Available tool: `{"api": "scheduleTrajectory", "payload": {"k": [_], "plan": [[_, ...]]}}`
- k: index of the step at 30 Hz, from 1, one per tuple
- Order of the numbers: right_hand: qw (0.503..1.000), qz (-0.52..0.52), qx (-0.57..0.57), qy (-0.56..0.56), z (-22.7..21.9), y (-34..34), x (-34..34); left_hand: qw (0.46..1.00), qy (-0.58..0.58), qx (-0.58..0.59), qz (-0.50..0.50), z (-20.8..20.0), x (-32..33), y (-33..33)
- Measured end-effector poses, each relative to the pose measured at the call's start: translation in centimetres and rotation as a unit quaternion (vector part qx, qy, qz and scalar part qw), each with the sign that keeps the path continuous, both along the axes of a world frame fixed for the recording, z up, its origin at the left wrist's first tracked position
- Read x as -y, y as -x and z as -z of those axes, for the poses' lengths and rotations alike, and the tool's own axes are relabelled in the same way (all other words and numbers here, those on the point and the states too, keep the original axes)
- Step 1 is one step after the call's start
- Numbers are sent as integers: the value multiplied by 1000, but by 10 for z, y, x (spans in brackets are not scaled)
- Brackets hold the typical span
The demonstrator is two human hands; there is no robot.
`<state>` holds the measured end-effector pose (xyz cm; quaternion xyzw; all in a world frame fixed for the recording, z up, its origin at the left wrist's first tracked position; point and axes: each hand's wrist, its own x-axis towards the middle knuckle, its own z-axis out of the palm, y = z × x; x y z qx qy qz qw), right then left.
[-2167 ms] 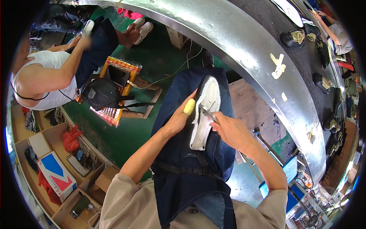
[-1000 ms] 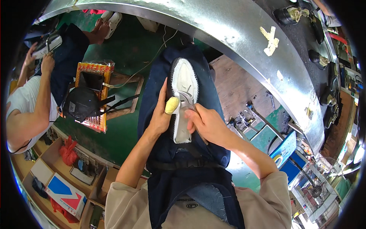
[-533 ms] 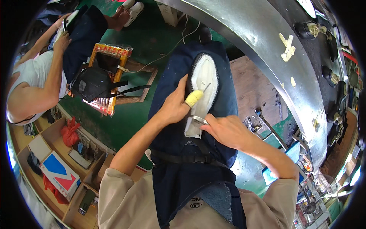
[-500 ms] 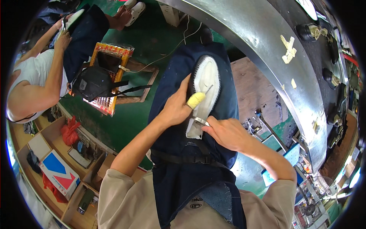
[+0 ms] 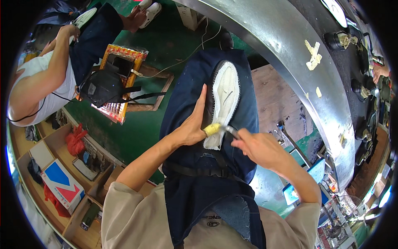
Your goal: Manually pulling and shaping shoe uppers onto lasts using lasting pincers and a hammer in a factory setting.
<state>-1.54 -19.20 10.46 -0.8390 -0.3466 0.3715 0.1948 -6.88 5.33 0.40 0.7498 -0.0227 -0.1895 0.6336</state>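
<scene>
On a navy-blue cloth apron [image 5: 199, 199], a white-bottomed, black-edged shoe [image 5: 226, 87] is clasped between thumb and fingers of the left hand [image 5: 194, 129], a silver metal tool [image 5: 232, 132] is clamped in the right hand's [image 5: 261, 148] fingers beside it, and a curved metal bench [image 5: 290, 58] is seen beyond.

A shoe [image 5: 226, 88] is laid bottom up over a dark blue apron [image 5: 182, 99], its broad, rounded end pointed to about 12 o'clock and its narrower, squared end to about 6; the whitish underside is edged by a ridged border and marked with a short dark line. A blurred metal tool [image 5: 231, 131] is gripped by the right-hand fingers [image 5: 243, 143] near the shoe's 5 o'clock edge, its head turned toward 10, contact being unclear.
</scene>
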Motion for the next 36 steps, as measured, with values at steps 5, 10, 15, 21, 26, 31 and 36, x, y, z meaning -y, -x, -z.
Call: {"api": "scheduleTrajectory", "payload": {"k": [5, 10, 15, 21, 26, 31, 36], "plan": [[981, 117, 132, -82, 40, 11, -23, 996, -65, 64, 23, 7, 4, 3], [900, 300, -312, -46, 15, -24, -23, 912, 310, -131, -235, 10, 6, -38], [941, 161, -297, -23, -2, -62, -40, 904, 349, -159, -190, 2, 5, -36], [918, 308, -232, -98, 29, -15, -58, 919, 279, -167, -225, 8, 11, -50], [860, 416, -231, -183, 39, 14, -77, 915, 242, -193, -260, -12, 15, -56], [790, 497, -256, -253, 22, 42, -64, 960, 26, -46, -273, 9, 27, -62], [875, 442, -176, -89, 34, 40, -57, 979, -34, 3, -199, 25, 13, -52]]}}
